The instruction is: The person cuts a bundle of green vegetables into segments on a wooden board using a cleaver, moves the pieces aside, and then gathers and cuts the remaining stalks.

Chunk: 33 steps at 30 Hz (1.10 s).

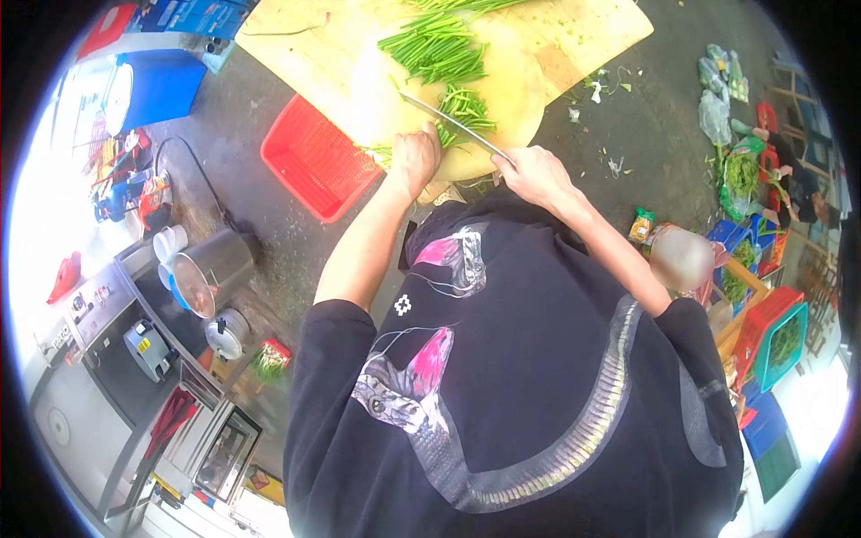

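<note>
My right hand (535, 177) is closed round the handle of a knife (462, 125), its long blade slanting up and left across the board. Curled fingers of my left hand (417, 160) press down on a bunch of thin green vegetable stalks (447, 136); some ends stick out left of the hand. Cut green stalk pieces (465, 109) lie just beyond the blade. Farther up is a larger pile of cut stalks (435, 49). Under them is a yellowish round cutting board (520, 112), on a pale yellow tabletop (610, 31).
A red plastic basket (309, 166) stands below the table's left edge. Leaf scraps (596, 90) litter the floor at right. Left are a blue bin (157, 90) and a large metal pot (211, 269). Bagged vegetables (715, 112) and crates (771, 336) line the right side.
</note>
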Each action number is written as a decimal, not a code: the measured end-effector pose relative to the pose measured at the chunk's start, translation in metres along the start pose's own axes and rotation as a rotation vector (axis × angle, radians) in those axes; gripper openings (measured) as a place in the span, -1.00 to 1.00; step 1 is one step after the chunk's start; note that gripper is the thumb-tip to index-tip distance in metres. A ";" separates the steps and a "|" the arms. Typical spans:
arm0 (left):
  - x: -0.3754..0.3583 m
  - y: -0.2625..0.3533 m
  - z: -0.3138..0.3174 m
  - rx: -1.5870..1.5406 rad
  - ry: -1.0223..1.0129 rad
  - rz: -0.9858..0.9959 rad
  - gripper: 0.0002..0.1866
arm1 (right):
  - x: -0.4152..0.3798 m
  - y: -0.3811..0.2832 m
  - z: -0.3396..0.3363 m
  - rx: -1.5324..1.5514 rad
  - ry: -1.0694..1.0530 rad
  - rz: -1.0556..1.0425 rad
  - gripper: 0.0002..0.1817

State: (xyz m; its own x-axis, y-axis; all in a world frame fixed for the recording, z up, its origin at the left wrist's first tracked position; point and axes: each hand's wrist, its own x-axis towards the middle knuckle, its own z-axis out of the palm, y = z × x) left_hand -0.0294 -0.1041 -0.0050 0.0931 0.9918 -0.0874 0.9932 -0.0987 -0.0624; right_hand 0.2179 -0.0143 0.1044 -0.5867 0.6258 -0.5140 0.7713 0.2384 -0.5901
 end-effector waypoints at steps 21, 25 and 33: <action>-0.004 -0.006 -0.013 -0.221 -0.089 -0.086 -0.85 | -0.029 0.015 -0.026 0.010 -0.087 -0.002 -0.57; -0.004 -0.009 -0.011 -0.195 -0.120 -0.113 -0.88 | -0.040 0.036 -0.035 -0.011 -0.090 -0.042 -0.59; -0.014 -0.012 -0.014 -0.203 -0.177 -0.142 -0.91 | -0.024 0.060 -0.064 -0.093 -0.186 -0.103 -0.63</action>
State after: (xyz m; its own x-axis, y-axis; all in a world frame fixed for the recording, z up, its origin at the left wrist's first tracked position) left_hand -0.0419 -0.1158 0.0104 -0.0441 0.9633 -0.2649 0.9908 0.0761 0.1120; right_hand 0.2939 0.0324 0.1215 -0.6924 0.4486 -0.5650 0.7192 0.3665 -0.5903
